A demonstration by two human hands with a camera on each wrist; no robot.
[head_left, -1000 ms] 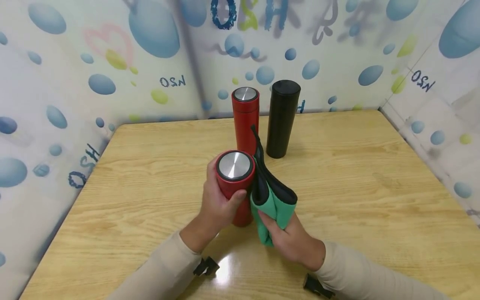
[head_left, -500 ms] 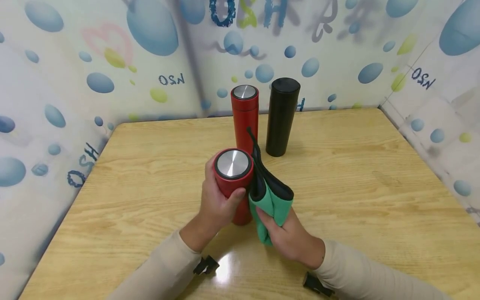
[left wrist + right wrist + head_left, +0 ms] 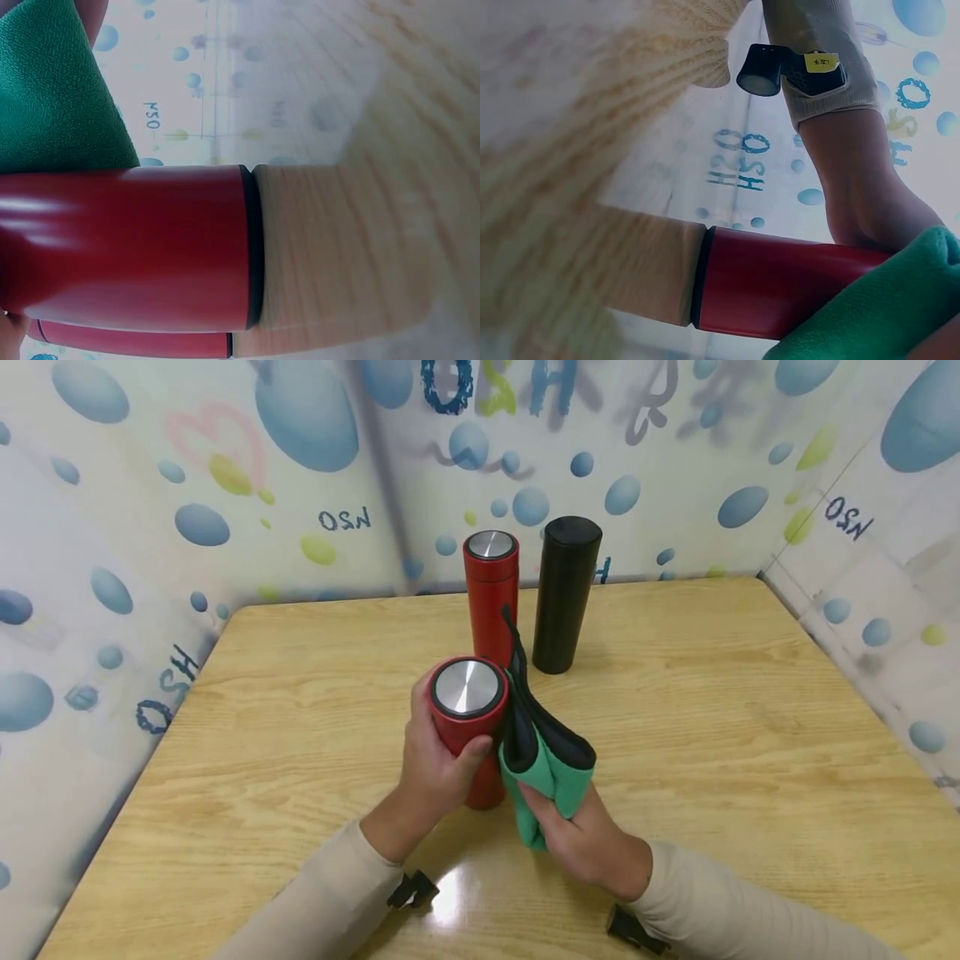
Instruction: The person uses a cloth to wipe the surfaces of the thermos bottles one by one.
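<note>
My left hand (image 3: pixel 435 764) grips a red thermos flask (image 3: pixel 487 785) near its top, the thumb across the front below the silver lid. The flask stands upright; in the left wrist view its dark base ring (image 3: pixel 253 247) meets the wood tabletop. My right hand (image 3: pixel 581 839) holds a folded cloth (image 3: pixel 551 772), green on one side and black on the other, against the flask's right side. In the right wrist view the green fold (image 3: pixel 877 300) overlaps the red flask wall (image 3: pixel 780 281). The right fingers are partly hidden by the cloth.
Behind the held flask stand a second red flask (image 3: pixel 491 597) with a silver lid and, to its right, a black flask (image 3: pixel 566 597). The wood table (image 3: pixel 322 693) meets a wall (image 3: pixel 300 543) patterned with blue drops at the back.
The cloth shifts slightly left and then back right against the flask. My left hand and the flask keep their place; both grips stay the same.
</note>
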